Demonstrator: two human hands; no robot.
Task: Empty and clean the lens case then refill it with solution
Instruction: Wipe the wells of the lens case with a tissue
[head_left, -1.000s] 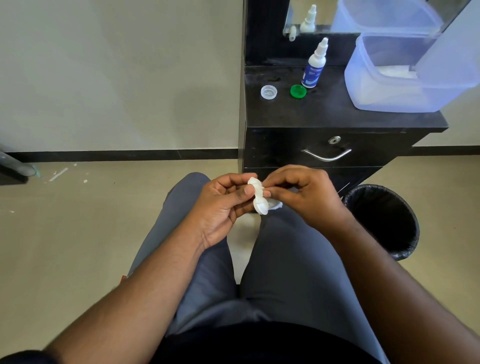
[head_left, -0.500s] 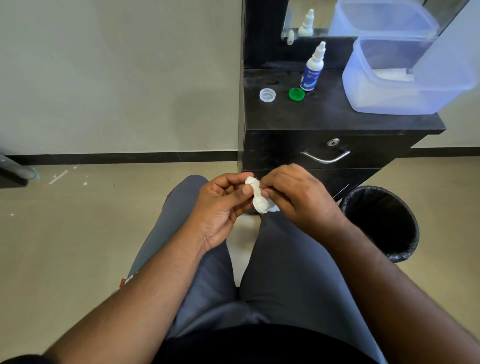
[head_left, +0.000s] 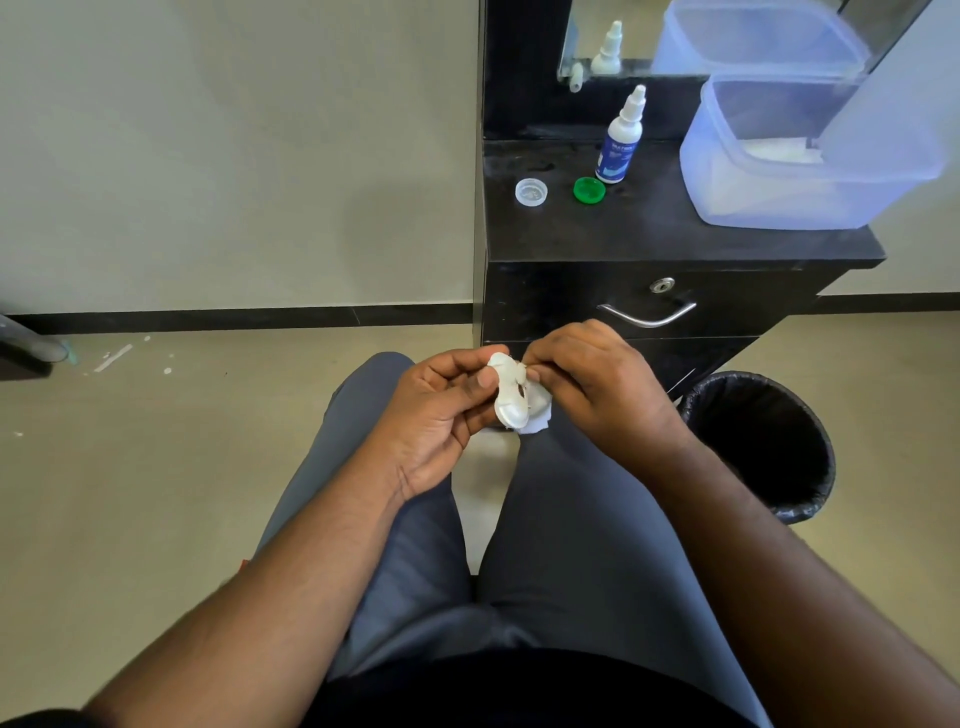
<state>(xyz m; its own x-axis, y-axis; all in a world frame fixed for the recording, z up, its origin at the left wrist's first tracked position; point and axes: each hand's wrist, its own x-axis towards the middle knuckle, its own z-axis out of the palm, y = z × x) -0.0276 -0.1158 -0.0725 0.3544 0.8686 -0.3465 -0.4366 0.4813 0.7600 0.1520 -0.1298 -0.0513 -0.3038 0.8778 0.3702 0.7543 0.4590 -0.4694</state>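
- Left hand (head_left: 439, 410): fingers curled, thumb pressed against the side of the white lens case (head_left: 508, 397); it grips the case above the seated person's knees.
- Right hand (head_left: 597, 387): fingers bent inward, fingertips bunched at the upper well of the case, pinching a white tissue (head_left: 535, 415) against it. A corner of the tissue hangs out below the case.
- Lens case: held between both hands, standing roughly on end, one well above the other; both wells are uncapped. Whether any liquid is inside cannot be told.
- Beyond the hands, a black cabinet (head_left: 675, 244) stands against the wall, with a drawer handle (head_left: 647, 314) just past the right hand's knuckles.
- On the cabinet top, past the hands: a clear cap (head_left: 531, 192) and a green cap (head_left: 589, 189) lie near each other, apart; the solution bottle (head_left: 621, 140) stands upright just behind the green cap, its nozzle uncovered.
- Further to the right of the bottle, a translucent plastic tub (head_left: 779, 197) sits on the same top, something white inside.
- To the right of the right hand, on the floor, stands a black bin (head_left: 763, 447) with a dark liner.
- Behind the cabinet top, a mirror (head_left: 623, 36) reflects bottle and tub.
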